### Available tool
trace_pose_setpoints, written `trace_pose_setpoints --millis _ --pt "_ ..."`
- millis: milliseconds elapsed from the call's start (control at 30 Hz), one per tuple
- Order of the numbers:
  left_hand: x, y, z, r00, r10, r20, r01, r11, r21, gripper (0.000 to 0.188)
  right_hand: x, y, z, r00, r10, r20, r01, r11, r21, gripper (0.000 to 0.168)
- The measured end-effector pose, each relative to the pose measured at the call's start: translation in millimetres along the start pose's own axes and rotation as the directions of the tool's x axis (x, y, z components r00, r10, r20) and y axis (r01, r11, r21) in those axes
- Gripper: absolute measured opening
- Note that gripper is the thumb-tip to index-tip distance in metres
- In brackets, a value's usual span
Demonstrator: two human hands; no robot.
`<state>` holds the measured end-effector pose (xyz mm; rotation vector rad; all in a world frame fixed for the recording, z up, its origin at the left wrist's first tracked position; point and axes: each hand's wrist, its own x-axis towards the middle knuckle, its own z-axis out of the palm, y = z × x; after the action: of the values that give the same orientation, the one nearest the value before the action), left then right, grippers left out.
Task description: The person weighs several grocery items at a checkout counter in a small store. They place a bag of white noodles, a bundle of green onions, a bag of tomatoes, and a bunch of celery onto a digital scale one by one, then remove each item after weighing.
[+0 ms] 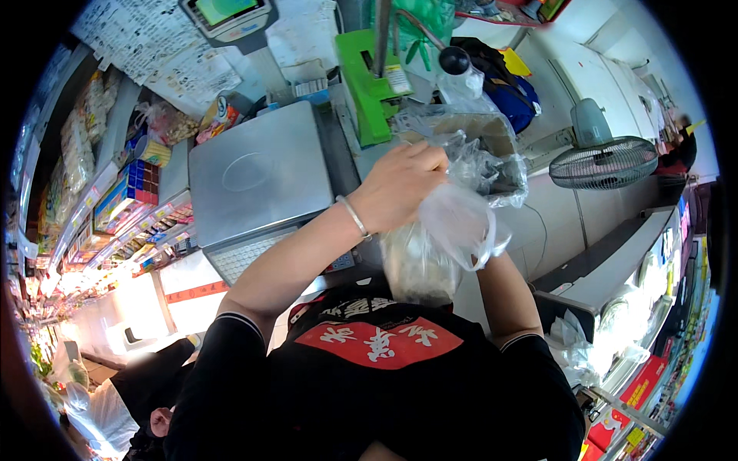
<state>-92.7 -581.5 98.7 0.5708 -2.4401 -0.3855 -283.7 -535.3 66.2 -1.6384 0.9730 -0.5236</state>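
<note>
My left hand [406, 184], with a bangle on its wrist, is closed on the gathered upper part of a clear plastic bag [424, 265]. Pale contents, too blurred to name, sit low in that bag, which hangs close to my chest. A thin white plastic carrier bag [458, 222] with loop handles drapes in front of my right wrist. My right forearm [504, 288] reaches up behind it, and the hand itself is hidden. Just beyond my left hand is a box lined with clear plastic [510, 135]. A green lever-operated bench device [366, 86] stands up and left of the box.
To the left are a weighing scale's metal platform [262, 164], its keypad [248, 259] and its display [228, 11]. A fan [602, 161] stands at right. Goods fill the left shelves [127, 196]. Another person's hand [161, 422] shows at lower left. A black lever knob [454, 60] juts out.
</note>
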Motion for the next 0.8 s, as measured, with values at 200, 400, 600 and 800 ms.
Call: trace_pose_setpoints --millis 200,400,600,800 --pt "39 -35 58 0.933 -0.352 0.081 0.352 0.936 0.016 0.015 36 73 -15 0.63 -0.503 -0.592 0.139 0.823 -0.551 0.032" --pt "65 -49 32 0.428 -0.841 0.332 0.321 -0.202 -0.925 0.028 97 101 -62 0.774 -0.49 -0.401 0.122 0.737 -0.665 0.019" --pt "15 -68 -11 0.233 -0.955 0.182 0.143 -0.151 -0.978 0.032 74 -16 -86 0.531 -0.34 -0.776 0.387 0.912 -0.134 0.029" --pt "-4 -100 5 0.174 -0.959 0.223 -0.024 -0.231 -0.973 0.025 117 -89 -94 0.71 -0.473 -0.522 0.097 0.799 -0.593 0.035"
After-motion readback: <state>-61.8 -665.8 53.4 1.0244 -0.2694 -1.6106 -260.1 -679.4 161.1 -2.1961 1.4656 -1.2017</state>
